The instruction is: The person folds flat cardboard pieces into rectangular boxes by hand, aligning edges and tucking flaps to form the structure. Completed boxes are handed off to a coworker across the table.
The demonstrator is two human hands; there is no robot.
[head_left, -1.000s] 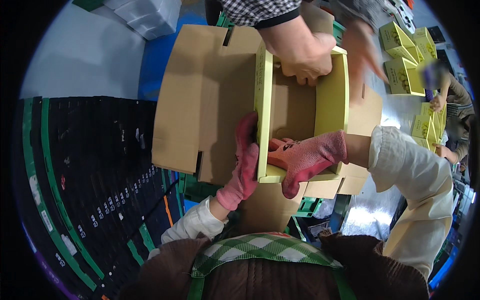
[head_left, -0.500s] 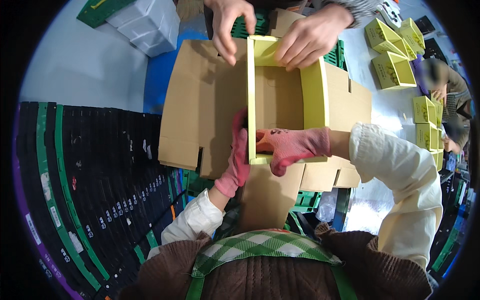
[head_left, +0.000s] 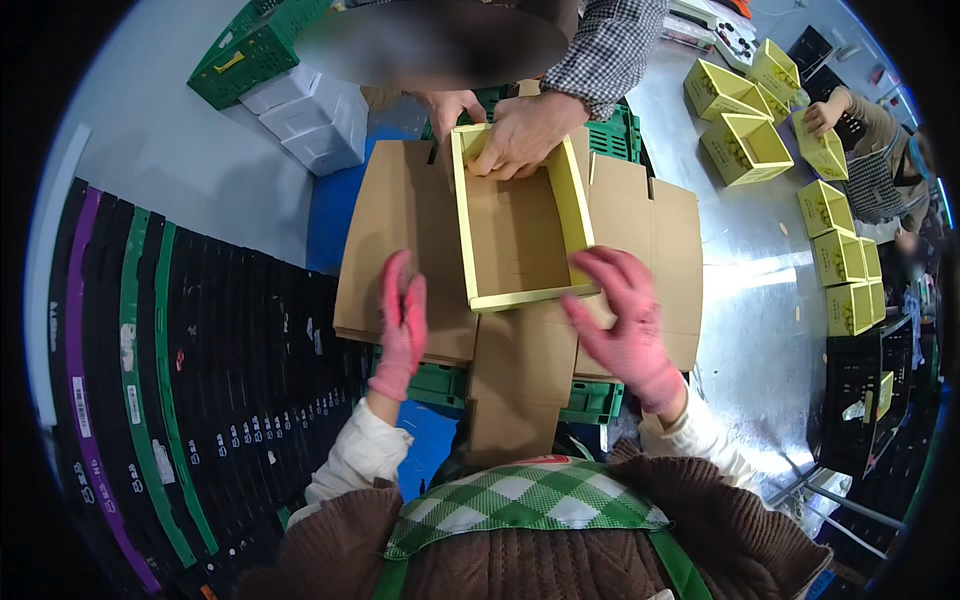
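Observation:
A yellow open-topped cardboard box (head_left: 584,215) with a bare brown inside lies over flat brown cardboard sheets (head_left: 400,200). My right hand (head_left: 632,325), in a pink glove, is open with fingers spread beside the box's near right corner; whether a fingertip touches it I cannot tell. To the left of the box, apart from it, my pink-gloved left hand (head_left: 402,325) is held with its fingers stretched out and nothing in it. Across from me a co-worker's hand (head_left: 530,130) grips the far end of the box, and their other hand (head_left: 445,105) is at its far left corner.
Green crates (head_left: 437,385) stand under the cardboard. On the left is a long row of stacked black crates (head_left: 250,400). A metal table (head_left: 745,300) on the right carries several yellow boxes (head_left: 745,150), with another person beside it. White boxes (head_left: 320,120) stand at far left.
Both my hands have come off the box and moved apart toward me. The box has shifted left and slightly tilted, with the co-worker's hand now gripping its far end.

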